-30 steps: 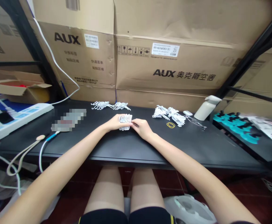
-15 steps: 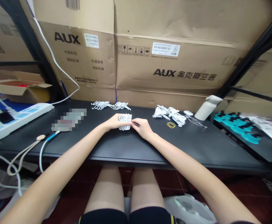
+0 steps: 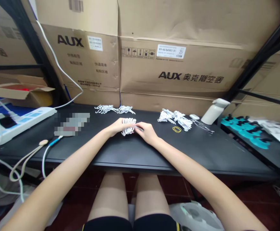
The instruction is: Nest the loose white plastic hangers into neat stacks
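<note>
While the left hand clasps a row of white hooks, the right hand meets its edge

Where the left thumb and fingers close around the hooks, they form a narrow grip, probably so the pieces lie side by side in line. The right fingertips are drawn close together at the row's three o'clock edge, perhaps to steady or even it; whether they pinch a single hook is too small to tell. The row is above the black table, between the hands.

From it, two loose clusters lie towards ten and twelve o'clock, and fanned bundles just above three, apparently set back to leave working room. Yellow bands rest at three o'clock, within easy reach of the right hand. Farther that way stands a white bottle; a power strip lies at nine.
</note>
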`<state>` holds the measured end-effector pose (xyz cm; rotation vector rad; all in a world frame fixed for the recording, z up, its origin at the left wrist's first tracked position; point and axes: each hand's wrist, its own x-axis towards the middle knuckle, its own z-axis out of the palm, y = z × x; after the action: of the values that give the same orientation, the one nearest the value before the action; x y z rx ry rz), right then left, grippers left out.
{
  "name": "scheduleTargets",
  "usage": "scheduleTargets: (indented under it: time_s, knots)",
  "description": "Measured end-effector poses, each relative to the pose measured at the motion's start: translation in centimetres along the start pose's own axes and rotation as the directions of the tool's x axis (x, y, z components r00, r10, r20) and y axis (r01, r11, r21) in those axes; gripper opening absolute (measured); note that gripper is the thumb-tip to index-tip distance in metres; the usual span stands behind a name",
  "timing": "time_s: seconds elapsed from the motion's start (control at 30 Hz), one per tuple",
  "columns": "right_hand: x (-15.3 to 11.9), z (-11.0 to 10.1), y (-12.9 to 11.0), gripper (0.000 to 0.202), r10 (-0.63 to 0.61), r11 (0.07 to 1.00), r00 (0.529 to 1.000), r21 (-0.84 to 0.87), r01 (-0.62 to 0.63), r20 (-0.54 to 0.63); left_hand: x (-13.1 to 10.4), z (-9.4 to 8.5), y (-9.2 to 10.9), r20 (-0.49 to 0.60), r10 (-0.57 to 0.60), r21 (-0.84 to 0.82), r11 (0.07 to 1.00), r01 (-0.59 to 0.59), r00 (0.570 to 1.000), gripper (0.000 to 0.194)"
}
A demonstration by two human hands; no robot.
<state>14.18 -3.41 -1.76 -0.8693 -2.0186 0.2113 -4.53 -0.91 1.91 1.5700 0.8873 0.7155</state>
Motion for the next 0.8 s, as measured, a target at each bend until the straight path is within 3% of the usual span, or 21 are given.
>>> scheduleTargets:
  time_s: [0.17,0.33,0.63,0.8]
  knots:
    - [-0.05,0.06,-0.07,0.018,-0.028,0.999,0.999,-0.021,0.028,0.033,0.13,0.07,-0.03,-0.021,0.007,-0.071,0.997,-0.008,1.0,0.039]
    - [-0.09,0.11,0.12,0.02,-0.033,0.999,0.999,-0.022,0.034,0.035,0.2,0.39,0.29,-0.044,-0.06,-0.193,0.98,0.05,0.997,0.045]
    - [-0.08,-0.15,-0.22,0.021,0.004,1.0,0.999,-0.029,-0.002,0.042,0.54,-0.09,-0.27,-0.103,-0.118,-0.129,0.986,0.104,0.988,0.046]
    - [-0.13,-0.13,-0.35,0.018,0.05,0.998,0.995,-0.037,-0.047,0.082,0.51,0.08,-0.34,-0.143,-0.04,-0.078,0.997,0.029,0.989,0.042]
